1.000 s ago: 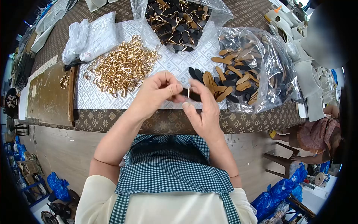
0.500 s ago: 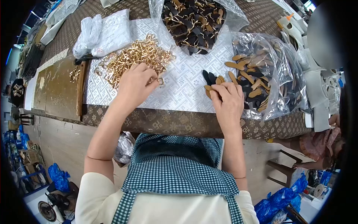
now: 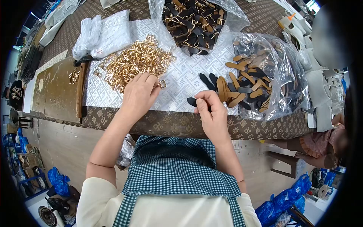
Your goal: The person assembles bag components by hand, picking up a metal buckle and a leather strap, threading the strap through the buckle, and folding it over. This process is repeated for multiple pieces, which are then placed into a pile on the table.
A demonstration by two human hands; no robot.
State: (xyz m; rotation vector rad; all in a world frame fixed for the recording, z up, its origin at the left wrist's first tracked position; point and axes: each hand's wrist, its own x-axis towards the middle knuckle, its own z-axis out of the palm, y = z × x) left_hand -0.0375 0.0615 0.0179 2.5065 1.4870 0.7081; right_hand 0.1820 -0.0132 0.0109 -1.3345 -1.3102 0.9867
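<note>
R fingers tight on blk strip, L fingers on gold buckle nr hardware pile.

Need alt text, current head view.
A person's right hand pinches a black strip; the left hand has a gold fitting at its fingertips, beside a pile of gold hardware. At right, tan and black pieces lie partly inside a clear bag.

Pale floor, brown stool at right, blue-framed shelving at left, possibly a bright window upper right
</note>
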